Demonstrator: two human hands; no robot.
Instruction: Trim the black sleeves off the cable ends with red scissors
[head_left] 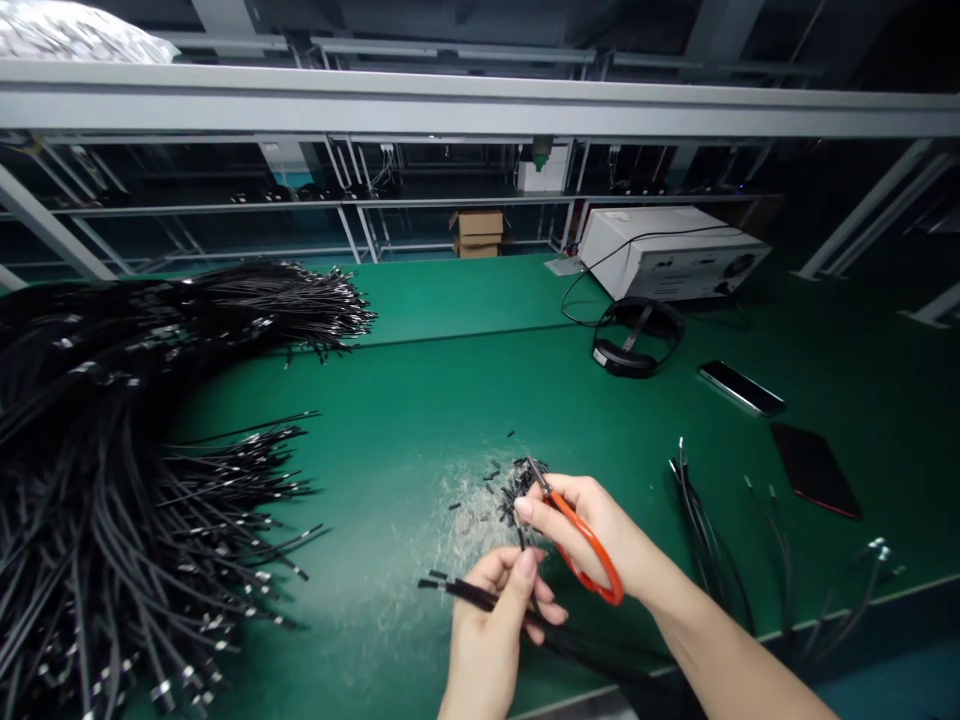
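Centrally, black cables lie low over the green table, held in the left hand; its thumb and index finger pinch one strand upright. Right hand: fingers closed about the orange-handled scissors, blades pointing up-left; blade gap cannot be told. Short black offcuts are scattered just beyond both hands. Large cable pile covers the table's left side. Smaller cable groups, phone, black headset and white case sit to the right.
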